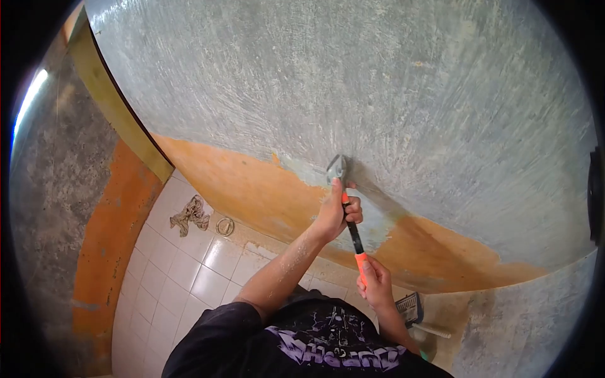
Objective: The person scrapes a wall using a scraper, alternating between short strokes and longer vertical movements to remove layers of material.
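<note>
A long-handled scraper (355, 236) with a black shaft and orange grips slants across the wall in front of me. Its grey head (337, 167) rests against the wall, or very close to it, where bare grey meets orange paint. My left hand (334, 214) is closed round the upper shaft just below the head, thumb laid along it. Lower down, my right hand (376, 285) grips the orange end of the handle. Pale dust speckles my left forearm. The grey wall (328, 82) bears many stroke marks, and an orange band (246, 179) with a ragged edge runs beneath.
White floor tiles (214, 277) lie below on the left, with a crumpled rag (191, 215) and a ring-shaped roll (225, 227) near the wall's foot. A black tray-like object (409, 309) sits by my right arm. A yellowish frame (107, 94) stands at the left corner.
</note>
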The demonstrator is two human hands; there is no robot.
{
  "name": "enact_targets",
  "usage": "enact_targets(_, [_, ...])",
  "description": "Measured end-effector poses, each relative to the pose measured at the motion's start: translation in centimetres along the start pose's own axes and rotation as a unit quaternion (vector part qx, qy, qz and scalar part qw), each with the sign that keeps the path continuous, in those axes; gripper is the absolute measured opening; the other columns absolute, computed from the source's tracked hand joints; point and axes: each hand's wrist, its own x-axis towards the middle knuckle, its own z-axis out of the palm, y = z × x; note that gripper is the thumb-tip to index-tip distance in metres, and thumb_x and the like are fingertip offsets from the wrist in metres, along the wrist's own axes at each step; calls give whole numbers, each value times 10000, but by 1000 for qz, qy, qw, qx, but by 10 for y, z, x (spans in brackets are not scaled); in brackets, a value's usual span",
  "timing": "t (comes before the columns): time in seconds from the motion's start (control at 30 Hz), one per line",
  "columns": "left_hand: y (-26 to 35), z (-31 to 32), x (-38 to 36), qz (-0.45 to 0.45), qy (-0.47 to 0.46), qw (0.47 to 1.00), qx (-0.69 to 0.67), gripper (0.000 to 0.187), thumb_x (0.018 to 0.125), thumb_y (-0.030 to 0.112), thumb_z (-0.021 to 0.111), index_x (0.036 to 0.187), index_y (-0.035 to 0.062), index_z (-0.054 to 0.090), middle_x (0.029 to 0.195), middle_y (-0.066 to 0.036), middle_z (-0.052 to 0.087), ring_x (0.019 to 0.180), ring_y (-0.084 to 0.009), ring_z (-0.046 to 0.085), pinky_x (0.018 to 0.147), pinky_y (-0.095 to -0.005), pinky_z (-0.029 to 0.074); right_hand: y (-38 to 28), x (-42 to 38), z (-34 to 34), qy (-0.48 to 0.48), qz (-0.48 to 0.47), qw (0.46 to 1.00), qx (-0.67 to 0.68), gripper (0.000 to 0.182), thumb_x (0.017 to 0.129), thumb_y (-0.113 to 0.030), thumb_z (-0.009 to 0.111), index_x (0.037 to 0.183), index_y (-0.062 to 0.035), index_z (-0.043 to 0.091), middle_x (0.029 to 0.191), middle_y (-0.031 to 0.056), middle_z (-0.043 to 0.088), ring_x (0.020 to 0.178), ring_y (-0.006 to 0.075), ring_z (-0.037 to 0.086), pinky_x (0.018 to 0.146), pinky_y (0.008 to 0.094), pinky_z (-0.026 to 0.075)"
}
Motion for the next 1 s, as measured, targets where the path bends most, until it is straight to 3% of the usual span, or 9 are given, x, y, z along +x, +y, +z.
enact_targets(0.13, [-20,11,-3,-65,1,997,-33,530,987,648,302,1117,141,388,631,11,307,556,-125,308,629,-326,362,10,-7,-16,22,-13,1000,-12,401,1004,-328,565,1276,-34,568,583,-33,441,447,47,410,377,207,331])
enact_targets(0.3, [-5,-3,-4,-35,-2,999,-16,549,982,659,302,1138,136,367,641,8,311,570,-130,324,645,-332,370,9,-1,0,25,0,999,-25,405,1012,-325,545,1291,-31,554,567,-17,445,420,55,400,363,211,326])
enact_targets(0.53, [-21,11,-1,-78,-51,995,-22,574,973,678,285,1124,129,364,658,9,300,582,-135,332,662,-336,375,-6,-24,-19,55,18,998,-37,383,1015,-304,542,1286,-33,555,579,-10,450,434,61,406,364,214,331])
enact_targets(0.7, [14,-15,-3,-44,-52,997,-29,569,962,686,295,1124,150,392,661,16,279,606,-148,323,662,-349,364,-4,0,15,31,17,999,-32,370,1009,-306,554,1268,-43,573,598,-19,447,450,57,407,377,216,330])
enact_targets(0.87, [-7,-2,-2,-90,-53,993,-48,569,958,690,303,1122,151,389,675,12,306,607,-150,354,691,-362,387,-7,-20,0,69,21,997,-38,374,998,-310,574,1262,-44,583,617,-32,449,456,51,414,379,211,332])
enact_targets(1.0, [13,-18,-1,-51,-36,996,-57,562,966,687,275,1129,159,382,676,15,309,603,-146,359,695,-369,397,-10,-1,19,54,15,997,-44,383,989,-319,593,1253,-42,589,626,-39,463,460,48,420,385,207,334])
